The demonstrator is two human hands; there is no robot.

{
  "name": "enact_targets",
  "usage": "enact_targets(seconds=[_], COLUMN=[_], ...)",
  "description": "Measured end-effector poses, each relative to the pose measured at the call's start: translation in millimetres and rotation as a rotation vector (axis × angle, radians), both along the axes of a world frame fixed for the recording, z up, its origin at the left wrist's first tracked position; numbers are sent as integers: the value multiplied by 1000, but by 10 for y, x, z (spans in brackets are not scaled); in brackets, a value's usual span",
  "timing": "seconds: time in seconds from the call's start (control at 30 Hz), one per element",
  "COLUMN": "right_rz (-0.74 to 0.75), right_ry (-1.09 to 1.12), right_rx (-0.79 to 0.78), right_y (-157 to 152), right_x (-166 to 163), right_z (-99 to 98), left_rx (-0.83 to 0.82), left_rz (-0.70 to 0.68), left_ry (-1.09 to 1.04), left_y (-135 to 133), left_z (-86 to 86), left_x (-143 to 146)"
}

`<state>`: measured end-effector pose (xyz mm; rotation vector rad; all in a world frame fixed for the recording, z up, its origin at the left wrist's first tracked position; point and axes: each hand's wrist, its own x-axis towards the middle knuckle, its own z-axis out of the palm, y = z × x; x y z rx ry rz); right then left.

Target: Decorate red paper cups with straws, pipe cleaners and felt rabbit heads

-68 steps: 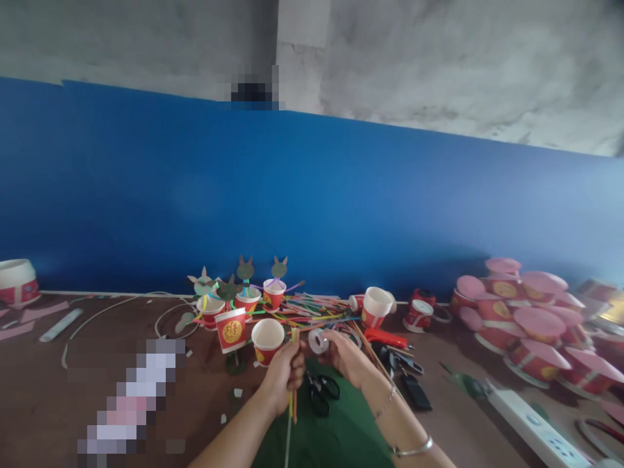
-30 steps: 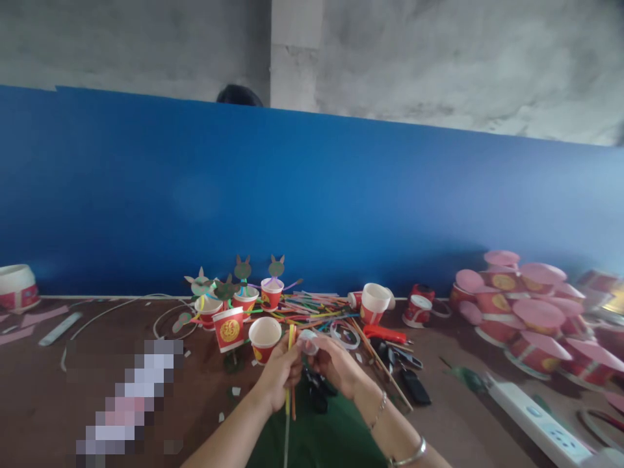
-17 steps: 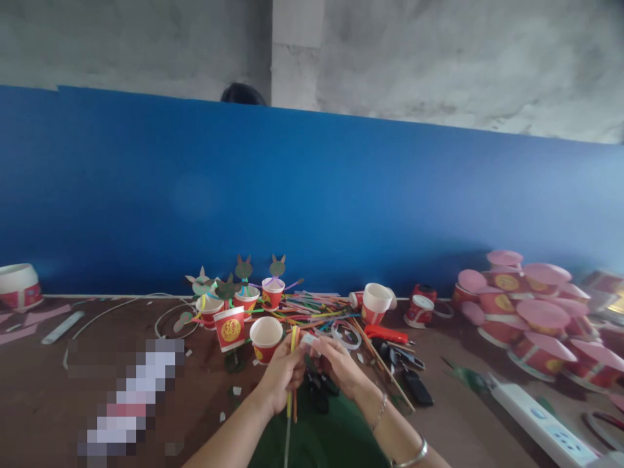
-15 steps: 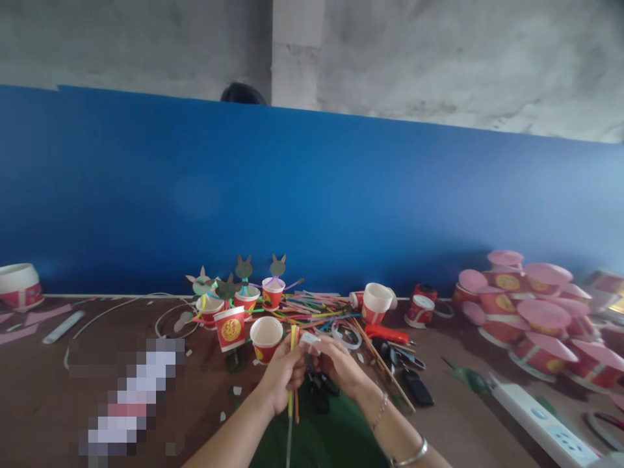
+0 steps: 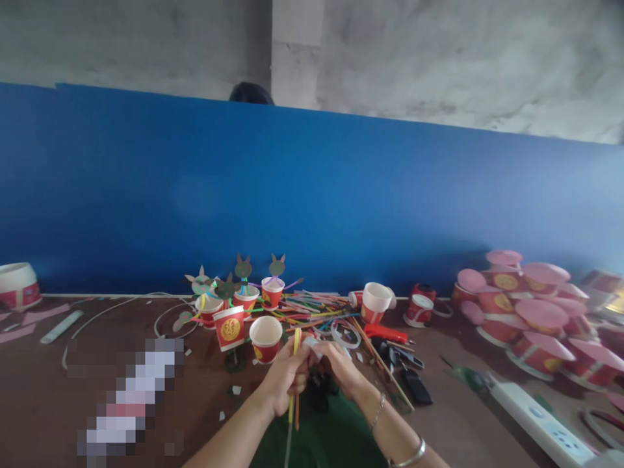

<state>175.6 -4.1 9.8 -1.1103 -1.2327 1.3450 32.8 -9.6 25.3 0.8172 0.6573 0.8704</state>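
Note:
My left hand (image 5: 285,383) is closed around thin yellow strips (image 5: 297,341) and an orange one, which stand upright and stick out above and below the fist. Against its fingertips my right hand (image 5: 341,370) pinches a small whitish piece (image 5: 312,342), perhaps tape or paper; the fingers partly cover it. Just left of my hands an open red-and-white paper cup (image 5: 266,333) stands upright. Beside that, another red cup (image 5: 229,328) with a gold emblem leans over. Behind them are several cups with paper animal heads (image 5: 277,267) on thin stems.
Coloured strips (image 5: 312,305) lie in a heap behind my hands. A white paper cup (image 5: 376,302), a red-handled tool (image 5: 386,334) and a black object (image 5: 416,387) are to the right. Stacked pink-topped cups (image 5: 543,315) and a power strip (image 5: 541,422) stand far right. A blue partition (image 5: 312,195) rises behind.
My hands have drawn slightly closer together, and the strips in my left hand have shifted a little to the right. Less of the whitish piece shows between the fingers.

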Motion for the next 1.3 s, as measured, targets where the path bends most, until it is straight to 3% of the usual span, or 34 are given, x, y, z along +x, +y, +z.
enact_targets(seconds=[0.1, 0.27, 1.07, 1.3], right_rz=[-24, 73, 189, 245], right_ry=[15, 74, 209, 249], right_rx=[-40, -45, -87, -113], right_y=[-27, -41, -21, -48], right_x=[-22, -36, -47, -22], right_z=[50, 114, 77, 145], left_rx=[4, -17, 59, 76], left_rz=[-11, -4, -40, -55], left_ry=[5, 0, 65, 105], left_y=[-8, -11, 8, -6], left_z=[-12, -15, -26, -22], left_x=[17, 11, -10, -12])
